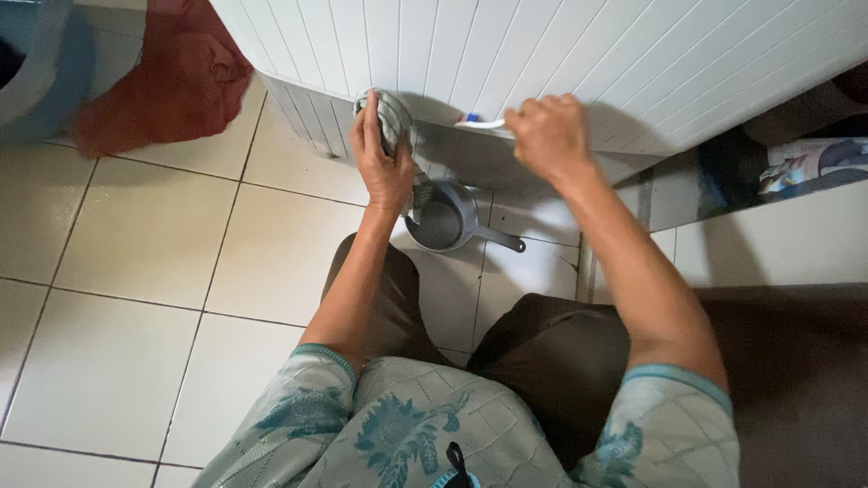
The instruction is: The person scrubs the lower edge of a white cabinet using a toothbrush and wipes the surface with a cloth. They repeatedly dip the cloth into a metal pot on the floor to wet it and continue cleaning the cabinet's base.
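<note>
Here, your left hand (pixel 383 161) is clenched around a bunched grey rag (pixel 391 116), pressing it against the lower edge of the white slatted panel (pixel 561 54). Your right hand (pixel 547 136) is closed in a fist on a toothbrush (pixel 479 121), of which only the white end with a blue and red tip shows, laid along the same panel edge. The two hands are apart, with the brush tip between them. Below them, a small grey dipper with a short handle (pixel 443 217) stands on the pale tiled floor (pixel 136 271), just under the rag. A red cloth (pixel 172 81) lies on the floor, well apart to the left, beside a blue-grey bin (pixel 32 63).
</note>
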